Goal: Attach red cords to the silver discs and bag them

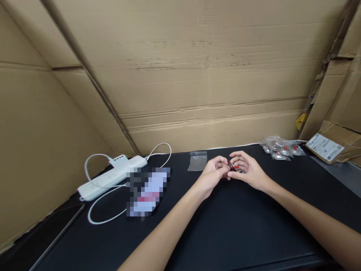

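My left hand (216, 170) is closed, its fingertips pinching a small, thin, shiny dark piece (231, 165) held above the black table. Facing it, my right hand (249, 171) curls its fingers and thumb around the other side of the piece. Between the hands shows a small red part (236, 167); whether it is joined to the shiny piece I cannot tell. The fingers partly hide both. Just left of my left hand, a flat clear plastic bag (197, 161) lies on the table.
Several clear packets (282, 147) with round silvery pieces and red bits lie at the back right, beside a labelled cardboard box (335, 143). At left are a white power strip (113, 177), looped cables and a blurred-out object (149, 192). Cardboard walls (197, 75) enclose the table.
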Motion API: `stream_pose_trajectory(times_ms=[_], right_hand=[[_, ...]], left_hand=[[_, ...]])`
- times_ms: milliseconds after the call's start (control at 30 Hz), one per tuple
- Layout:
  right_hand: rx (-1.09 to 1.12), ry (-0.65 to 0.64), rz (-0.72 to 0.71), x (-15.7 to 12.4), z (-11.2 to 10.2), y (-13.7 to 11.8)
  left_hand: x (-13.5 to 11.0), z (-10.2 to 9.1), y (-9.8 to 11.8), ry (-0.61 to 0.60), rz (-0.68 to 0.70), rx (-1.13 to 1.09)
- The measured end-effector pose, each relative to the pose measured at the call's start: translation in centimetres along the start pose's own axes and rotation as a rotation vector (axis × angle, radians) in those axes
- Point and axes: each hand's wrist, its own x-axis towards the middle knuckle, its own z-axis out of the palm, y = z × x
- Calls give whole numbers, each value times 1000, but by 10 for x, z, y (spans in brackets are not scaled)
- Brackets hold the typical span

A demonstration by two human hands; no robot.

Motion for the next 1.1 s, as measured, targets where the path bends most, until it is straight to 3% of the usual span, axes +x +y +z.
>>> stream_pose_trajectory(times_ms=[133, 333, 600, 867, 967, 1100], right_hand=[[-16, -54, 8, 1, -2, -2], [-48, 25, -3, 1, 1, -3], [-517, 51, -176, -5, -3, -11], [-619, 26, -245, -5, -3, -16], [-593, -6, -239, -3, -3, -18], [-638, 78, -186, 1, -17, -8]], left_hand=[[1, -3, 2, -4, -25, 27], [4, -8, 2, 81, -45, 94], [4, -8, -1, 130, -40, 288], [-1, -2, -6, -52, 110, 450], [2, -5, -7, -36, 117, 442], [7, -22, -4, 19, 61, 539]])
